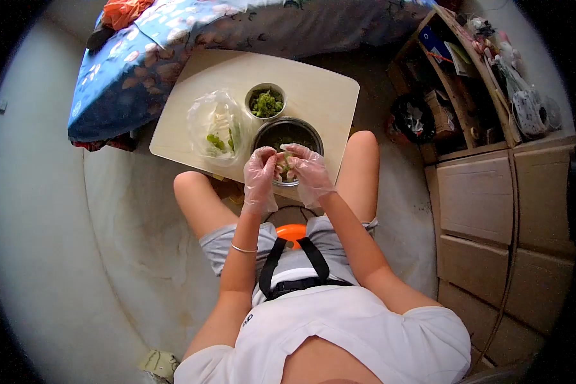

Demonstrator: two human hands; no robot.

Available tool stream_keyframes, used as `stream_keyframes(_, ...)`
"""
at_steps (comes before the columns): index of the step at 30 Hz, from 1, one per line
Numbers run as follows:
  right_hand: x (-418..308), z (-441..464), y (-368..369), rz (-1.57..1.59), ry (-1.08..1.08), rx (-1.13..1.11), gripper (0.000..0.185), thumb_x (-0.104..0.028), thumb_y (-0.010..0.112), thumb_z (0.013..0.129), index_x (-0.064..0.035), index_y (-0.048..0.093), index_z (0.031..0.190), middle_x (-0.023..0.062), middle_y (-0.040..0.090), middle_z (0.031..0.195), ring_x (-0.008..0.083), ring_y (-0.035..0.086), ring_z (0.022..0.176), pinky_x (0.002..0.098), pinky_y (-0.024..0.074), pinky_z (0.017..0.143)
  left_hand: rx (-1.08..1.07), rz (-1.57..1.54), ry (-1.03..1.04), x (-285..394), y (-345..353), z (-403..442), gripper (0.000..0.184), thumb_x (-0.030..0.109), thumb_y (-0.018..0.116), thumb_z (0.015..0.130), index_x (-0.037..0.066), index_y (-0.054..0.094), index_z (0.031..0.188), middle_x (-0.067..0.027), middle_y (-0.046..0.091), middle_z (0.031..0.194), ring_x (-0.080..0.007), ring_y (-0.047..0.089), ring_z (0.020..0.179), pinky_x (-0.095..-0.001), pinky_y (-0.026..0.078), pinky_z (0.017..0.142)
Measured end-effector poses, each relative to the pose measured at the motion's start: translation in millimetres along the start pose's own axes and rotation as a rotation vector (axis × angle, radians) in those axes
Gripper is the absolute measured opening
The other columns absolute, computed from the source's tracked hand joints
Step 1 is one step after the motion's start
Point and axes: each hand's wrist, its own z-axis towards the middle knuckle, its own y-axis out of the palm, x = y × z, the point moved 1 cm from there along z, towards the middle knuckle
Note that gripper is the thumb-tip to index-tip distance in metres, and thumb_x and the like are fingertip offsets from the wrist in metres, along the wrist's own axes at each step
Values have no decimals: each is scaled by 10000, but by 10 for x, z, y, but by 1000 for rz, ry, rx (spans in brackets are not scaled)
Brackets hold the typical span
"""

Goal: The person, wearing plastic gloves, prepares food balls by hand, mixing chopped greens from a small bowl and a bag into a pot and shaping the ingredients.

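Note:
My left hand (261,177) and my right hand (308,173), both in clear plastic gloves, meet over the near part of a dark round bowl (315,136). Their fingers are pinched together around a small pale-green piece (286,168), too small to name. Behind the bowl is a smaller metal bowl (249,104) of chopped green leaves (266,102). To its left lies an open clear plastic bag (203,115) with green and pale vegetables (216,141) in it. Dark contents in the large bowl are hard to make out.
The low cream table (205,67) stands between my knees. Behind it is a bed with a blue floral cover (141,57). At the right are a black-lined bin (413,120), a wooden shelf (457,86) and cardboard boxes (477,198).

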Motion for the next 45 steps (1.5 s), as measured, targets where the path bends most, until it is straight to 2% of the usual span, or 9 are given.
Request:
stream_keyframes(6,17,1,-28,-15,44,72,256,-52,622,832,-1,573,1079,80,634,1009,125,608,825,233,510,636,4,-89,-7,60,-52,-25,157,-10,479,905,35,606,985,-22,608,876,-53,537,645,-192,458,553)
stream_keyframes(9,-21,-30,-1,76,26,-5,265,-57,624,835,-5,576,1091,75,635,1009,122,605,826,242,510,639,5,88,103,176,-29,-60,159,-21,505,874,17,637,954,-48,617,853,-86,560,661,-219,475,585)
stream_keyframes(11,28,-30,-44,45,53,10,263,-63,621,840,-8,580,1094,72,635,1011,118,604,834,242,513,653,-101,460,414,340,2,-71,158,-16,542,850,9,645,967,-77,624,859,-154,591,718,-261,482,652)
stream_keyframes(19,-36,-20,36,-114,83,33,253,-64,589,842,-9,601,1088,50,626,1009,111,594,883,246,499,773,-206,898,522,573,4,-70,144,41,606,814,32,640,955,-140,609,827,-308,605,741,-360,494,653)
stream_keyframes(32,-17,3,-55,-244,1,-59,262,-50,606,818,36,601,1066,57,627,983,107,583,878,252,487,814,-107,1059,683,446,67,-69,138,111,675,744,80,630,871,-92,598,788,-281,607,701,-372,509,616)
stream_keyframes(38,62,67,-158,-135,51,-86,251,-44,593,815,39,605,1052,72,628,992,133,598,891,266,498,821,-88,695,392,258,-40,-43,172,98,641,813,26,625,969,-84,622,749,-181,589,630,-289,498,589)
stream_keyframes(40,55,77,-183,-137,57,-93,252,-37,591,808,39,606,1047,82,629,995,149,606,896,274,503,823,-61,123,-131,210,-29,-73,165,105,610,862,-12,624,977,-28,617,763,-95,549,625,-242,483,576)
stream_keyframes(42,32,70,-154,173,145,-112,280,-28,603,788,41,597,1059,97,631,1001,176,617,897,286,510,818,-105,1,-202,191,-60,-52,165,107,600,875,-25,622,971,-15,615,780,-75,544,629,-232,483,567)
stream_keyframes(45,-36,20,-58,213,120,-93,266,-68,566,837,27,574,1085,114,631,1010,202,630,859,290,527,750,-153,-149,-266,142,-69,-31,154,95,590,885,-31,624,967,-6,617,797,-53,544,634,-217,480,548)
